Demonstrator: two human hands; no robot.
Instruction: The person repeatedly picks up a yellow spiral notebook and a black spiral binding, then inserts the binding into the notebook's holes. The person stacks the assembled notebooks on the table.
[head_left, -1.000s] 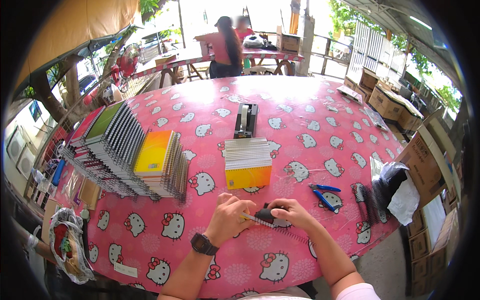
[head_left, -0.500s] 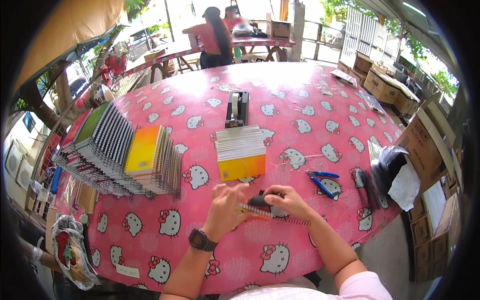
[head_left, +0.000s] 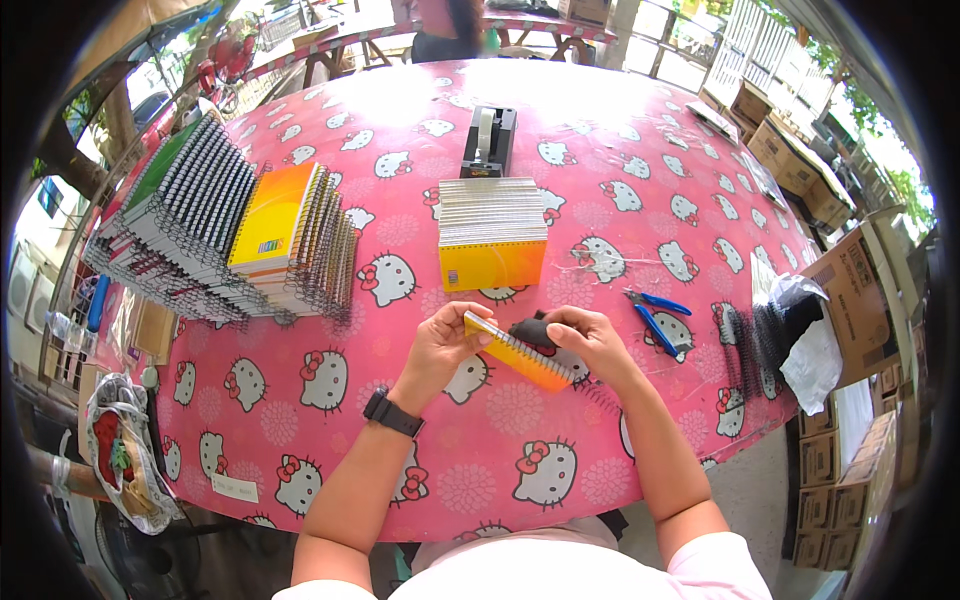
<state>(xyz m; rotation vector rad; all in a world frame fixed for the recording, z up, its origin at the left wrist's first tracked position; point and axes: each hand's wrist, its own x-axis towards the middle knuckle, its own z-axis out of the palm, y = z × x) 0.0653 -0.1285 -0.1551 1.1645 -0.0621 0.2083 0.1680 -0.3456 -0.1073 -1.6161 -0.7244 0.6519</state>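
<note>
A small yellow-orange notebook [head_left: 532, 362] is tilted in front of me, its punched edge facing up. My left hand [head_left: 446, 342] is closed on its left end, thumb and fingers pinching the corner. My right hand [head_left: 588, 342] is closed on a soft-looking dark object [head_left: 530, 331] whose kind I cannot make out, held along the punched edge. A thin dark wire coil [head_left: 600, 398] trails past the notebook's right end, below my right hand. Just beyond stands a block of yellow notebooks [head_left: 494, 266] with no coils showing.
Behind the block is a black tape dispenser [head_left: 488, 145]. Blue-handled cutters [head_left: 657, 318] lie to the right, near a heap of dark coils [head_left: 743, 365] and a cardboard box [head_left: 853, 305]. Spiral notebooks [head_left: 275, 225] are piled high at left. A person [head_left: 447, 30] stands by the far table.
The view has tipped downward. My left fingers, partly lifted before, now pinch the notebook's end. More of the yellow-orange cover shows, and less coil sticks out to the right.
</note>
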